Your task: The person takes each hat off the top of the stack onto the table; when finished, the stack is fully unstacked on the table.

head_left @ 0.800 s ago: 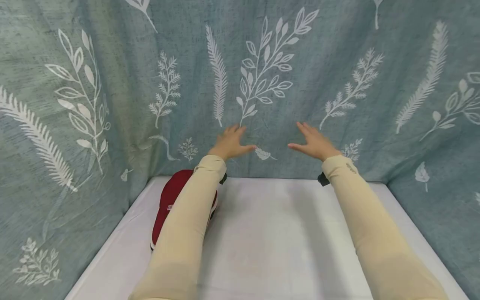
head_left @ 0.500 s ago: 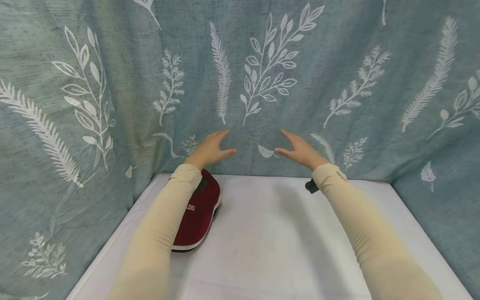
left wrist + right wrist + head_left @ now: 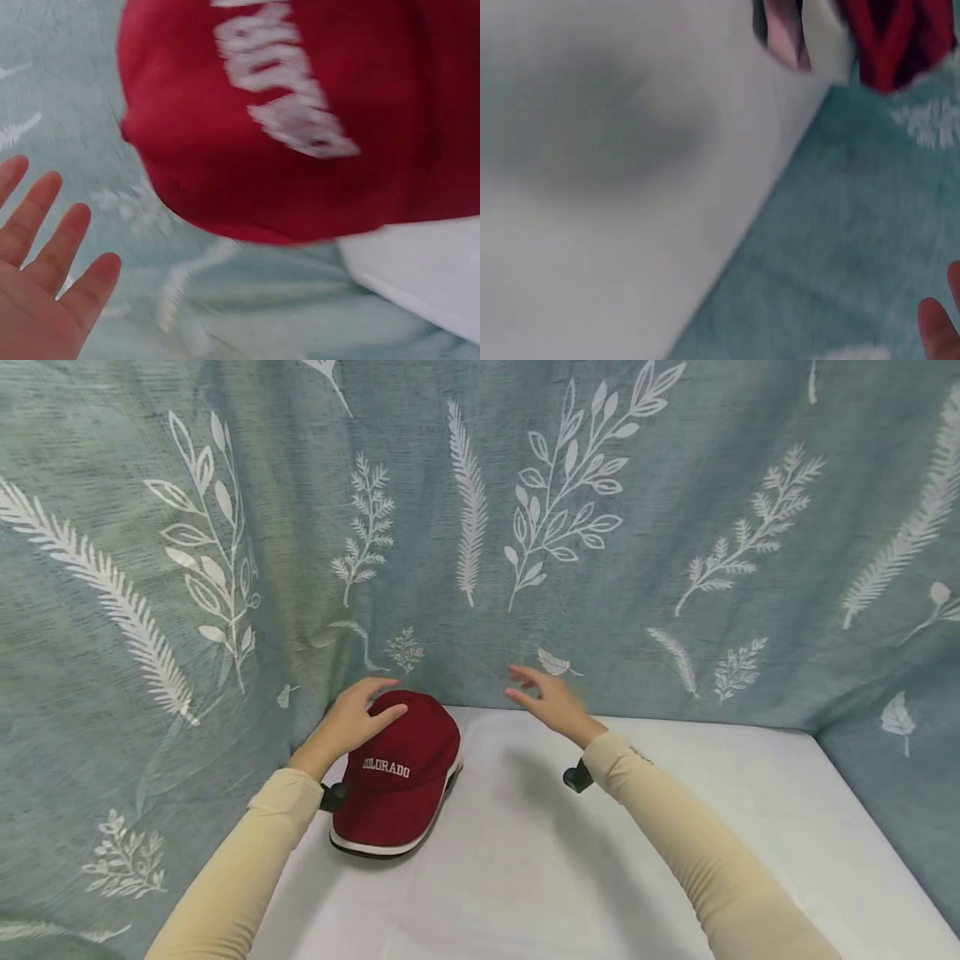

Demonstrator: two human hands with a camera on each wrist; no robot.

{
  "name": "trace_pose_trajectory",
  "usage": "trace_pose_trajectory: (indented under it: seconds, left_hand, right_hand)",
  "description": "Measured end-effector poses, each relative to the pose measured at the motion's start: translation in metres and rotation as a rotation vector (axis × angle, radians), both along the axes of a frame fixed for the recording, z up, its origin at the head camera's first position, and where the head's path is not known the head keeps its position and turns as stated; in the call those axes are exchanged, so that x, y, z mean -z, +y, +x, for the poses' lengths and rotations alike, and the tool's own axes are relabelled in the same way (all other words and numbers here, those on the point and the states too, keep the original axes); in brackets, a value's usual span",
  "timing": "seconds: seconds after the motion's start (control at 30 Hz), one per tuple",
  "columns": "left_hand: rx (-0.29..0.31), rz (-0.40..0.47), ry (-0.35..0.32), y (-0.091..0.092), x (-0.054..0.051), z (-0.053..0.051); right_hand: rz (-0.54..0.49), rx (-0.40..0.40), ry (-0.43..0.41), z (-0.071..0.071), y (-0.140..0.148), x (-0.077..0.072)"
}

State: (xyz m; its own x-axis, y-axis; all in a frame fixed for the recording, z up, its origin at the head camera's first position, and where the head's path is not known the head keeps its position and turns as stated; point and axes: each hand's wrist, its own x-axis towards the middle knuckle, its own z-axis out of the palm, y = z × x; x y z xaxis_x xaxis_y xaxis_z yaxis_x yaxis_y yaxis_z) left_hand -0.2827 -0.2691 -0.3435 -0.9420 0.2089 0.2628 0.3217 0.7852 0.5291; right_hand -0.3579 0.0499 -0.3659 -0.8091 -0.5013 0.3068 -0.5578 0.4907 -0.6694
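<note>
A dark red baseball cap (image 3: 405, 777) with white COLORADO lettering rests at the left of the white table, its brim toward me. Above its left side hovers my left hand (image 3: 347, 722), thumb and fingers spread apart with nothing held. In the left wrist view the cap (image 3: 285, 150) fills the top, apart from the spread fingers (image 3: 71, 247). My right hand (image 3: 551, 700) hangs in the air to the right of the cap, fingers slightly bent and holding nothing. The right wrist view catches only fingertips (image 3: 936, 330) and the cap's edge (image 3: 889, 45).
A blue-green curtain (image 3: 420, 527) with white leaf prints closes off the back and both sides. The white table (image 3: 675, 760) reaches to its foot. A dark wrist device (image 3: 577, 775) sits under the right wrist, another (image 3: 333, 797) under the left.
Both hands have moved left and lower. The left has come beside and over the cap, which my left arm partly covered before. The view has turned slightly left.
</note>
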Motion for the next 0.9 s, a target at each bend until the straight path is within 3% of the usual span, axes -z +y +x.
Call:
trace_pose_trajectory:
  seconds: [0.1,0.27,0.53,0.7,0.9]
  left_hand:
    - [-0.038,0.081,-0.002,-0.018,0.012,0.017]
    - [-0.115,0.168,0.033,-0.04,0.043,0.042]
    - [-0.262,0.248,0.031,-0.053,0.094,0.078]
    - [-0.321,0.29,-0.043,-0.054,0.114,0.088]
    - [-0.368,0.32,-0.081,-0.054,0.123,0.089]
  right_hand:
    - [-0.07,-0.015,-0.005,0.002,-0.016,0.016]
    - [-0.163,-0.025,-0.068,0.009,-0.04,0.039]
    - [-0.252,0.016,-0.094,0.015,-0.071,0.074]
    - [-0.366,0.054,-0.233,0.018,-0.087,0.09]
    - [-0.492,0.111,-0.403,0.019,-0.103,0.102]
